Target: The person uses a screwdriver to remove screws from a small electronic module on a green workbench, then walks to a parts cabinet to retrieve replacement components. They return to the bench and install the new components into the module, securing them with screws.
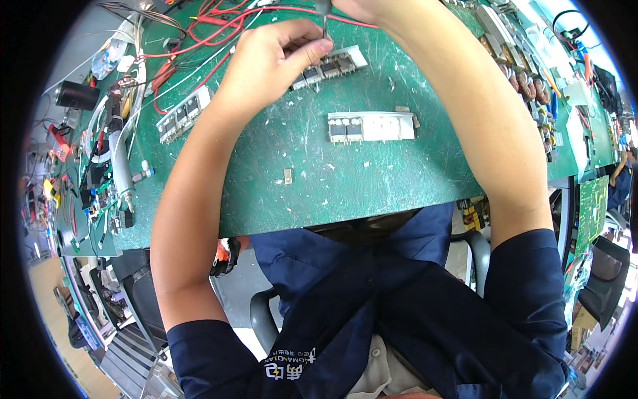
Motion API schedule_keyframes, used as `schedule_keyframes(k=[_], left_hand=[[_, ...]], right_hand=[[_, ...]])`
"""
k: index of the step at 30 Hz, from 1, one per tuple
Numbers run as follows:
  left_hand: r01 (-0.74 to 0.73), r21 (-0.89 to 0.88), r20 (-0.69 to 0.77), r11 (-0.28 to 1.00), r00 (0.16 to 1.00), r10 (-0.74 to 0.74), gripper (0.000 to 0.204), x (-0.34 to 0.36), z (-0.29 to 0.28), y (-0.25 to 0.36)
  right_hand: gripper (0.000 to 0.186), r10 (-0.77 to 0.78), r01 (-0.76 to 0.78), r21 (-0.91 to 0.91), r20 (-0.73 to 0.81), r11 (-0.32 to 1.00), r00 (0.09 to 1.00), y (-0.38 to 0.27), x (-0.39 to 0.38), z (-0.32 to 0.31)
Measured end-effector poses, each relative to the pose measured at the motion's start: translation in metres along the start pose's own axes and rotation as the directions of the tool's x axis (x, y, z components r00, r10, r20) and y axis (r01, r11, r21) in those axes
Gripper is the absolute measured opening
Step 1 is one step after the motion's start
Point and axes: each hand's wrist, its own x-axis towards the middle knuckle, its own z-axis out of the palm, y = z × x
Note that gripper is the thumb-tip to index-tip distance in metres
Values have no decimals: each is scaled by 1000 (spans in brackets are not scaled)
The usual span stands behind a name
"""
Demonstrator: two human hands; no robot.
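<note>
At the upper middle of the head view, my left hand has its fingers curled onto a pale heatsink strip carrying black components, with the thumb near a screwdriver's metal shaft. My right hand, partly cut off by the top edge, grips the grey-handled screwdriver, which points down at that strip. A second component strip lies left of my left forearm, and a third lies between my forearms. A small loose part rests on the green bench near its front edge.
Red test leads run along the back. Cables and a grey tube crowd the left side, beside a black cylinder. Modules with copper coils line the right. A co-worker is at the far right.
</note>
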Motion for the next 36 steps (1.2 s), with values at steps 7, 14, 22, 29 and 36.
schedule_keyframes(k=[7,14,22,29,36], left_hand=[[-68,-22,23,997,997,69,25,-2,-2,7],[73,-145,2,987,997,-73,23,9,1,12],[55,-156,-171,986,982,-82,23,11,10,14],[50,-65,-196,997,979,-62,25,8,7,19],[-29,-432,-154,902,987,-42,26,9,10,25]], right_hand=[[33,186,-311,69,673,948,716,-1,22,-26],[32,114,-180,128,406,975,907,-12,16,-25],[32,-108,77,-144,-227,987,968,-11,4,17],[36,-49,47,28,89,999,995,-1,12,5],[47,83,-208,175,542,962,837,-9,15,-11]])
